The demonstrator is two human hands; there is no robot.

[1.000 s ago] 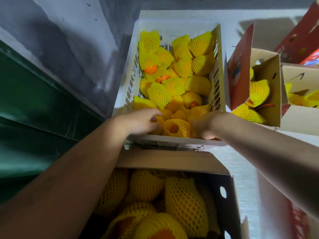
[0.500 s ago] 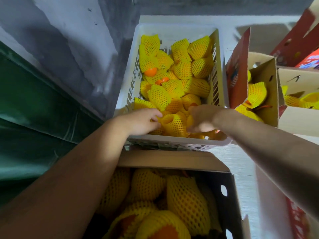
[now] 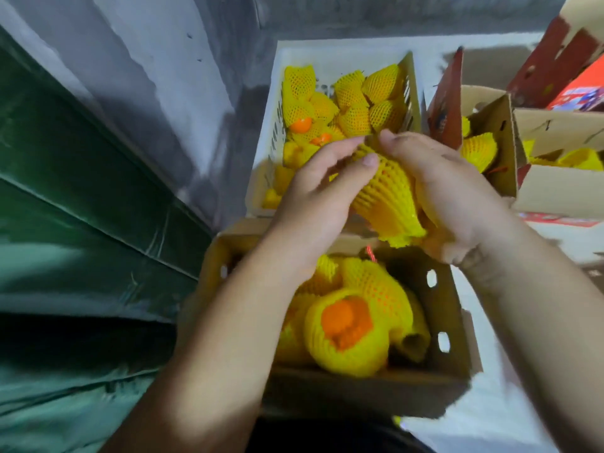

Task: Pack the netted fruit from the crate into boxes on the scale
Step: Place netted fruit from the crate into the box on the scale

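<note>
Both hands hold one netted fruit (image 3: 389, 197) between them, above the gap where the white plastic crate (image 3: 330, 55) meets the nearer cardboard box (image 3: 438, 322). The left hand (image 3: 323, 197) lies at 9 o'clock of the fruit, its fingers curled onto the yellow foam net and the thumb pressed on the net's upper side. The right hand (image 3: 454, 194) lies at 3 o'clock, wrapped round the fruit's far side, its fingertips reaching over the top end at about 12 o'clock. The net's open, frilled mouth points down toward 6 o'clock, just over the box's far flap.

The crate, at 12 o'clock of the hands, holds more netted fruit (image 3: 356, 93), with bare orange skin showing on a couple near its left wall. The cardboard box at 6 o'clock is partly filled; one fruit (image 3: 346, 335) there shows an orange patch through its net's mouth. At 2 o'clock a second open box (image 3: 500, 125) with a red flap holds a few netted fruit, and another box (image 3: 562, 188) stands beside it on the white surface (image 3: 510, 416). Green sheeting (image 3: 65, 191) covers the left side.
</note>
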